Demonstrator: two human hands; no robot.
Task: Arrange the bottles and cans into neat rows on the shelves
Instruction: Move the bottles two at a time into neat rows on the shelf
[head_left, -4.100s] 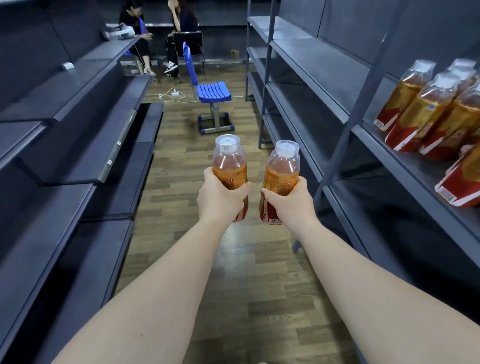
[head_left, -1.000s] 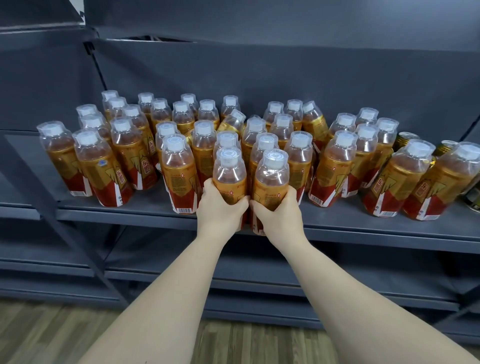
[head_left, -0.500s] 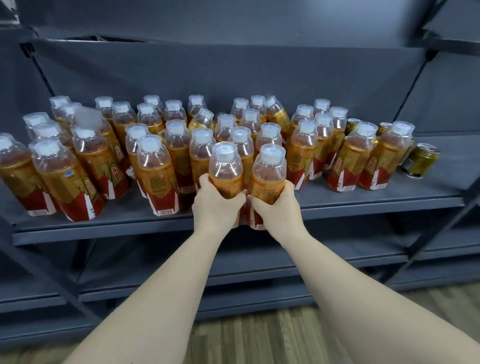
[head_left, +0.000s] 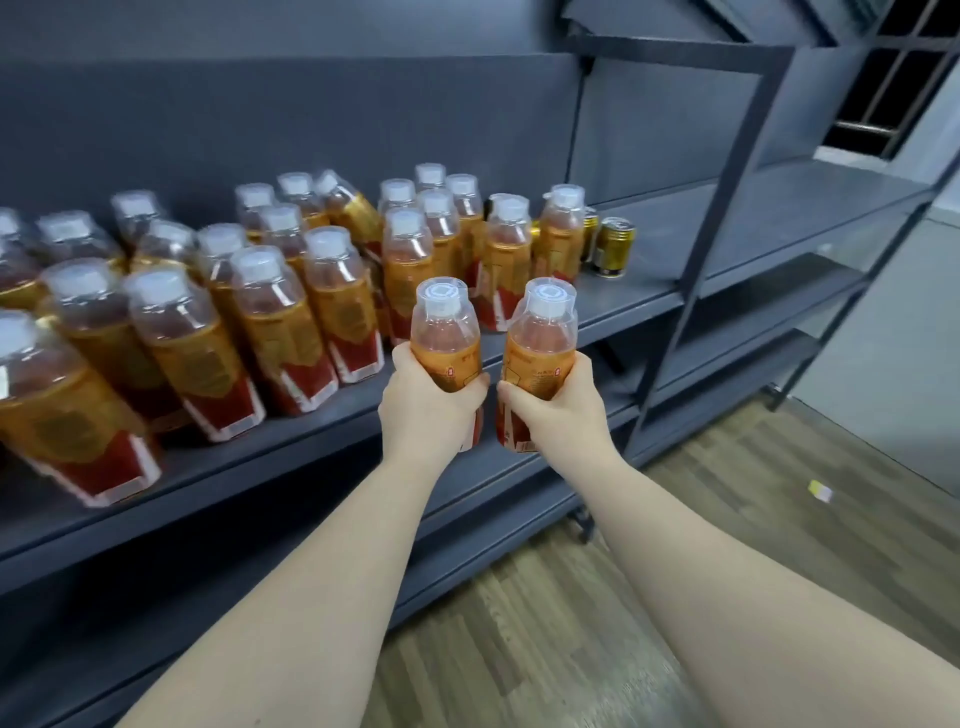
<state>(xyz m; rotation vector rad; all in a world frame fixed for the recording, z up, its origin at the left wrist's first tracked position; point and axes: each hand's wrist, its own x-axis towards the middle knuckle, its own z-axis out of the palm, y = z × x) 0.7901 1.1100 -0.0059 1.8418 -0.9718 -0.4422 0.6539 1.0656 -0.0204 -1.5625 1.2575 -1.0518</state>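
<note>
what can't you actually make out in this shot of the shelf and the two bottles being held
- Head view: print on the shelved bottles is motion-blurred, unreadable.
- Lower halves of the left bottle and right bottle are mostly covered by the left hand and right hand.
- Gold cans: the rightmost bottles hide some, so no count.
- Far-left bottles are cut by the frame edge.

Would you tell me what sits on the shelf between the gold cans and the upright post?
Nothing; the head view shows bare shelf between the gold cans and the post.
</note>
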